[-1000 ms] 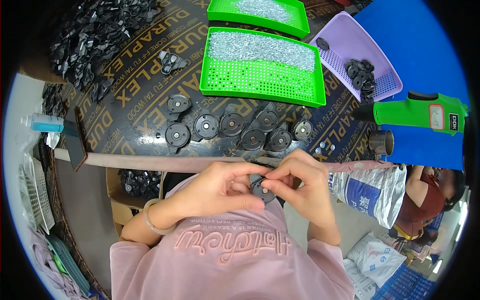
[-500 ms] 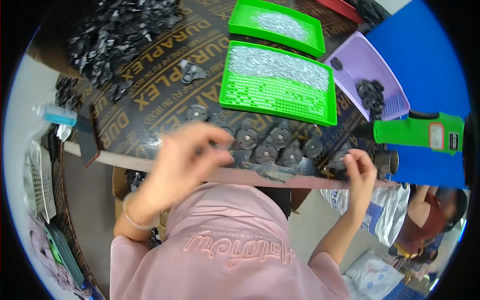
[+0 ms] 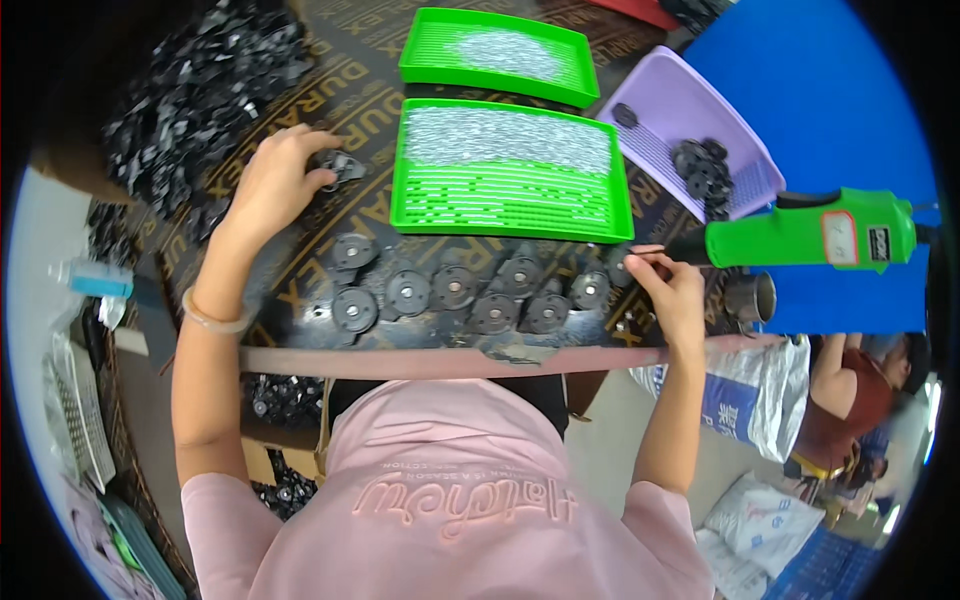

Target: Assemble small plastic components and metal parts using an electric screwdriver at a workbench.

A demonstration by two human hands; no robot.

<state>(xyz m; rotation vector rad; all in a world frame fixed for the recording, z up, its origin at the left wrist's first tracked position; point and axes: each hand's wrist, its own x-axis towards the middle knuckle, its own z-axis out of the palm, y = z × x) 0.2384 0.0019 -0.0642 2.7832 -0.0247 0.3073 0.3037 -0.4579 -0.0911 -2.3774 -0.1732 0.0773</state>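
Observation:
My left hand [image 3: 275, 180] reaches to the far left of the table, thumb and fingers closed around a black plastic part [image 3: 345, 168] with a greyish shine. At the right end of a double row, my right hand [image 3: 672, 295] pinches the edge of a round black plastic part [image 3: 618, 266], partly hidden by its fingertips. Several similar round parts, each with a small metal centre, lie along the table's near edge, among them one at the left end [image 3: 354, 310] and one near the middle [image 3: 453, 287]. Small shiny metal pieces [image 3: 625, 325] lie below my right hand.
Two green trays [image 3: 398, 190] hold thin silvery pieces. Beyond my left hand is a large heap of black parts [image 3: 210, 95]. A purple basket [image 3: 745, 145] with black parts, a green power screwdriver [image 3: 810, 235] and a metal cup [image 3: 750, 298] are at the right. Another person [image 3: 855, 400] sits farther right.
My left hand has moved from the near edge up to the black part at the far left. A round part now lies at the row's left end. My right hand has shifted slightly up and left.

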